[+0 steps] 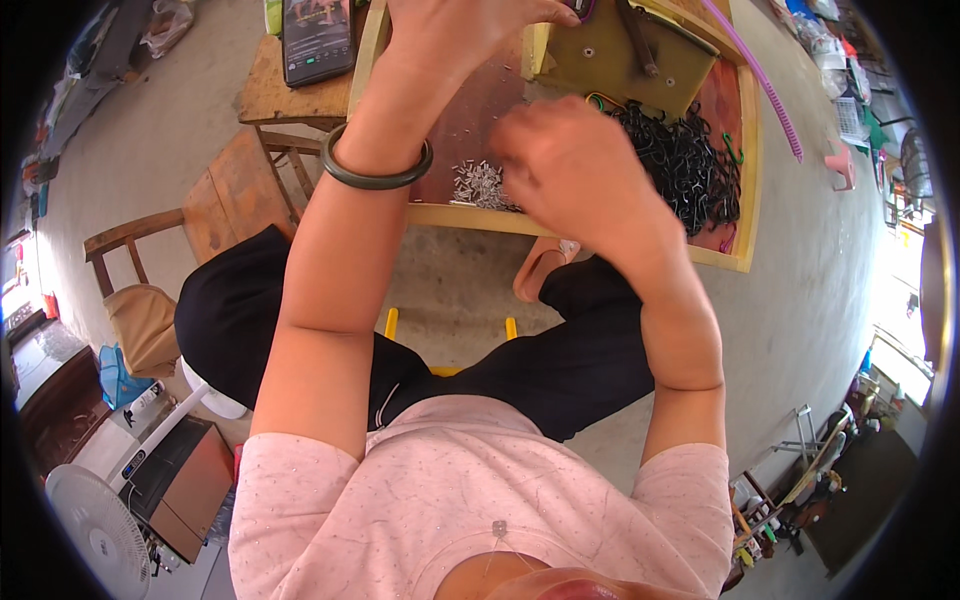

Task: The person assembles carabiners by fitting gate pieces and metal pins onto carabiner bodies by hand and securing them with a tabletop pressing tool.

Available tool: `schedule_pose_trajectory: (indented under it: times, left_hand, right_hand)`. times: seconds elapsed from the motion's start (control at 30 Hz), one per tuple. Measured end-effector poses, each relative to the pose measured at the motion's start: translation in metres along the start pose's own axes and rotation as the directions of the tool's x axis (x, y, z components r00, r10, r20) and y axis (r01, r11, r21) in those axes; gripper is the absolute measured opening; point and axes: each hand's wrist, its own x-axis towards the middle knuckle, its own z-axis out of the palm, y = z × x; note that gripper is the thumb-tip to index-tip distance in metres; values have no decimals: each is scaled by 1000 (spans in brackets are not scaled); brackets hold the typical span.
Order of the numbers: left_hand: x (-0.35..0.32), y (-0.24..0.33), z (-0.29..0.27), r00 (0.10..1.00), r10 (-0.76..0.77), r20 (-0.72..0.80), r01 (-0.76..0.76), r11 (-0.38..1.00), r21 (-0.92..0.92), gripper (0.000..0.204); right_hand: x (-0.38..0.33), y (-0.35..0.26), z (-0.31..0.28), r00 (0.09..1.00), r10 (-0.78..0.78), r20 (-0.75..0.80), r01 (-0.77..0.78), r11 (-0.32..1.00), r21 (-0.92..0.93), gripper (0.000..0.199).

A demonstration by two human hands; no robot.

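Note:
My left hand [460, 22] reaches to the top of the view, with a dark bangle on its wrist. One finger or thumb stretches right, close to a small purple-and-dark part [580, 8]; the rest is cut off by the upper edge. My right hand [565, 165], slightly blurred, is closed with bent fingers beside a pile of small silvery metal pieces [478, 184]. Whatever its fingertips hold is hidden. Right of it lies a heap of black hooks or clips [690, 165]. Behind stands an olive metal plate [625, 60] with a dark bar [638, 38] over it.
A light wooden rim [480, 219] borders the reddish work tray. A phone [318, 40] lies on a wooden stool at the left. A purple coiled hose [765, 80] hangs at the right. A wooden chair [235, 195] and a white fan [98, 530] stand further left.

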Motion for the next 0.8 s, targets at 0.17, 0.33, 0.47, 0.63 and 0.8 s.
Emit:
schedule_pose_trajectory:
  times: [0.17,0.33,0.47,0.63,0.8]
  left_hand:
    - [2,4,1,993,-89,74,91,996,-21,58]
    - [3,8,0,992,-116,53,115,993,18,57]
    - [4,8,0,993,-94,76,94,996,2,56]
    - [4,6,1,990,-110,93,108,994,33,57]
    - [4,7,2,991,-107,76,107,994,10,55]
  right_hand:
    - [12,36,-59,918,291,-268,-165,898,408,11]
    - [31,63,-60,811,454,-369,-177,791,585,11]
    - [45,79,-46,795,164,-583,-88,984,157,11]
    - [54,85,-32,756,-46,-653,-2,997,-72,12]
    - [53,86,-29,771,-57,-634,13,997,-74,13]
